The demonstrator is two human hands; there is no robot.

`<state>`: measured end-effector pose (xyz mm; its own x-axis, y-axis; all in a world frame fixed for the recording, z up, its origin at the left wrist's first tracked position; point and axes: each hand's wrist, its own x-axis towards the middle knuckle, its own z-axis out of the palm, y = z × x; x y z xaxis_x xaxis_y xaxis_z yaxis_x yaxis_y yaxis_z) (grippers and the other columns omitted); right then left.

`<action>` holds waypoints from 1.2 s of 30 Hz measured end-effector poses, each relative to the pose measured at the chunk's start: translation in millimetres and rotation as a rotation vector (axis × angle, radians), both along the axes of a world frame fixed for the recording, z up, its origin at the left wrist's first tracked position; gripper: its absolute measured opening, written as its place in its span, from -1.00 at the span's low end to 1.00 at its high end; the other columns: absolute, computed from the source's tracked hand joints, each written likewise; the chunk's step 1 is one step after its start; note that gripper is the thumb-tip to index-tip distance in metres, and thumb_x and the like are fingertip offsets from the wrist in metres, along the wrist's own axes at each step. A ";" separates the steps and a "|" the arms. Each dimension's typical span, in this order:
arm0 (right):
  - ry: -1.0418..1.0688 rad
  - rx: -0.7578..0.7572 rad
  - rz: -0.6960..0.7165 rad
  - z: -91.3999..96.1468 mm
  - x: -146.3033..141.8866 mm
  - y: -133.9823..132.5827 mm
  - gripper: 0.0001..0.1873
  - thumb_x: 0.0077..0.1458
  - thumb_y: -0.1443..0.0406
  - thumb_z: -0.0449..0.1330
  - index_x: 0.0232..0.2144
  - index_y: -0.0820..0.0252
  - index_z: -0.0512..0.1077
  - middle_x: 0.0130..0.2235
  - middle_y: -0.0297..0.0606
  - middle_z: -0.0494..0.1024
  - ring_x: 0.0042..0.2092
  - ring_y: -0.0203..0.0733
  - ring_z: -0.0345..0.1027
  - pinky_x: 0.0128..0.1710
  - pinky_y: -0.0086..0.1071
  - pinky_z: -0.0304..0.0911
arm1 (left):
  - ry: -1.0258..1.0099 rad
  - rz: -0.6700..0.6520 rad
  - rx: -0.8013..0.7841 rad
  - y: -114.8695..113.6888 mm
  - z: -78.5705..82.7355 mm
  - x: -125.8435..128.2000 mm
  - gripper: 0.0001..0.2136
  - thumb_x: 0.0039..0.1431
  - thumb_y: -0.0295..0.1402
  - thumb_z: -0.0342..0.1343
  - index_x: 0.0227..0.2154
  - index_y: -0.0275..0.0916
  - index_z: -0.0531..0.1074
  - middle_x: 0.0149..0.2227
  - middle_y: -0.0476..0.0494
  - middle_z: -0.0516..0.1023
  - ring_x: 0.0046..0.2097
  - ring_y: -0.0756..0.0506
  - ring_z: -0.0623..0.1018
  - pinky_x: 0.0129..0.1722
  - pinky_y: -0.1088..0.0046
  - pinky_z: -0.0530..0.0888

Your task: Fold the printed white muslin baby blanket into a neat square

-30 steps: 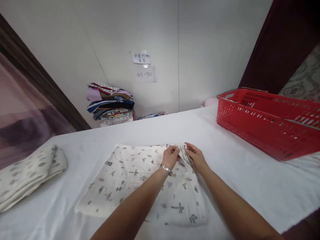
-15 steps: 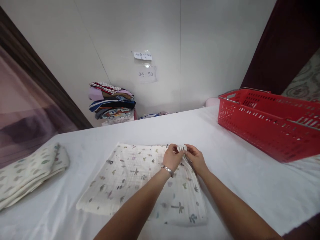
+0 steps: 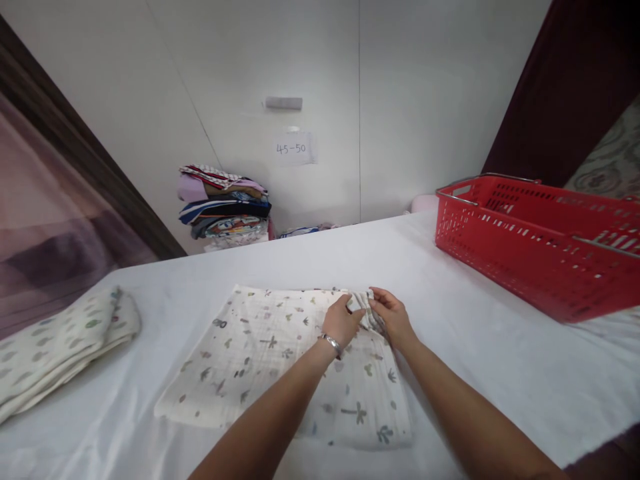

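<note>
A cream muslin cloth [image 3: 280, 353], printed with small palm trees, leaves and other motifs, lies folded flat in front of me. My right hand [image 3: 393, 319] pinches its far right corner between thumb and fingers. Just left of it, my left hand [image 3: 342, 324], with a silver bracelet at the wrist, has bent fingers on the same far edge; its fingertips are partly hidden in the fabric. Between the two hands the cloth is ruffled and slightly raised.
A white-covered table [image 3: 500, 373] carries everything. Another folded printed cloth [image 3: 65, 343] lies at the left. On the right stands a red plastic basket [image 3: 530, 267] with metal handles. Behind the table, a stack of folded clothes [image 3: 225, 207] rises beside the wall [image 3: 420, 100].
My left hand has shifted slightly left, away from my right hand, and more ruffled cloth shows between them. The right hand stays at the corner. The upper paper note on the wall has curled up.
</note>
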<state>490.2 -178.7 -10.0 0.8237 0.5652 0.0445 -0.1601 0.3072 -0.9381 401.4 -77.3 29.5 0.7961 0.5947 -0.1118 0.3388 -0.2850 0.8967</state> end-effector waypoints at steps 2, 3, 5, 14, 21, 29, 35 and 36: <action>-0.008 0.007 0.005 0.2 -0.5 0.3 -0.63 -0.20 0.20 0.31 -0.25 0.12 0.44 -0.29 -0.31 0.53 -0.25 -0.21 0.36 -0.17 -0.31 0.23 | 0.027 0.011 0.140 1.5 4.0 0.2 -0.82 -0.10 -0.34 0.18 -0.39 -0.20 0.34 -0.67 0.07 0.35 -0.60 0.00 0.43 -0.53 0.52 0.33; -0.016 0.011 0.006 0.5 -0.9 0.4 -0.64 -0.20 0.21 0.31 -0.25 0.12 0.44 -0.29 -0.31 0.53 -0.24 -0.21 0.36 -0.16 -0.31 0.23 | 0.030 0.014 0.174 1.4 6.4 0.6 -0.83 -0.11 -0.35 0.18 -0.42 -0.20 0.34 -0.65 0.06 0.36 -0.59 0.00 0.44 -0.52 0.52 0.34; -0.032 0.013 0.000 1.3 -1.6 0.6 -0.65 -0.20 0.22 0.30 -0.26 0.12 0.44 -0.29 -0.31 0.53 -0.24 -0.22 0.36 -0.15 -0.30 0.22 | 0.025 0.014 0.131 -0.6 11.4 1.6 -0.81 -0.11 -0.32 0.19 -0.42 -0.18 0.30 -0.62 0.06 0.38 -0.60 0.01 0.44 -0.55 0.52 0.34; -0.149 -0.056 -0.017 1.8 -4.6 -0.9 -0.65 -0.13 0.18 0.27 -0.23 0.14 0.43 -0.32 -0.30 0.51 -0.30 -0.25 0.33 -0.25 -0.35 0.23 | 0.000 0.030 -0.137 -5.3 14.1 2.4 -0.63 -0.14 -0.12 0.23 -0.38 -0.21 0.23 -0.58 0.07 0.39 -0.60 -0.01 0.49 -0.68 0.57 0.38; -0.200 -0.094 0.003 -1.7 -4.0 -2.1 -0.63 -0.15 0.19 0.28 -0.23 0.16 0.45 -0.32 -0.28 0.50 -0.35 -0.26 0.31 -0.32 -0.36 0.23 | -0.017 -0.056 -0.243 9.2 4.2 0.8 -0.73 -0.08 -0.19 0.18 -0.42 -0.26 0.30 -0.62 0.06 0.41 -0.57 -0.02 0.49 -0.62 0.53 0.43; -0.126 -0.015 -0.021 -2.8 -3.2 1.2 -0.65 -0.16 0.21 0.28 -0.24 0.14 0.44 -0.31 -0.30 0.51 -0.29 -0.23 0.34 -0.23 -0.33 0.23 | -0.050 -0.067 -0.258 2.3 12.5 -1.2 -0.88 -0.02 -0.36 0.10 -0.42 -0.28 0.34 -0.59 0.03 0.42 -0.57 -0.01 0.50 -0.65 0.57 0.41; -0.111 0.012 0.076 -4.9 -3.3 0.1 -0.59 -0.17 0.23 0.29 -0.18 0.13 0.42 -0.26 -0.28 0.51 -0.24 -0.22 0.34 -0.21 -0.34 0.23 | -0.010 -0.062 -0.228 1.3 14.3 -0.3 -0.90 -0.03 -0.40 0.07 -0.40 -0.27 0.34 -0.54 0.02 0.43 -0.56 -0.01 0.51 -0.65 0.57 0.41; -0.098 0.013 0.077 -4.8 -3.2 0.5 -0.58 -0.18 0.24 0.29 -0.18 0.13 0.42 -0.27 -0.29 0.51 -0.25 -0.23 0.34 -0.22 -0.35 0.23 | -0.001 -0.063 -0.226 2.0 13.8 -0.9 -0.90 -0.03 -0.41 0.06 -0.40 -0.27 0.33 -0.55 0.02 0.43 -0.56 -0.02 0.51 -0.65 0.57 0.41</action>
